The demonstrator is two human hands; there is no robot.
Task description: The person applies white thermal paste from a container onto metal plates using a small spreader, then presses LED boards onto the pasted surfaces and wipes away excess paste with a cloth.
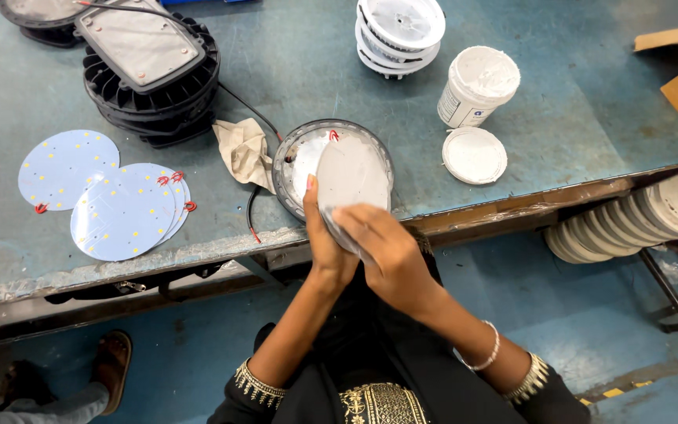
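A round grey-white disc [352, 177], smeared with paste, is held tilted over a round metal lamp housing [290, 161] at the table's front edge. My left hand [325, 239] grips the disc's left edge, thumb up along it. My right hand [382, 251] holds the disc's lower edge, fingers curled over its face. Short red wires [333, 135] stick out at the housing's top rim.
Several round white LED boards [119, 212] lie at the left. Black finned housings [154, 78] are stacked behind them. A crumpled cloth [243, 151], an open white paste tub [476, 86], its lid [474, 155] and stacked white parts [399, 35] stand nearby. Another person's sandalled foot [111, 365] shows bottom left.
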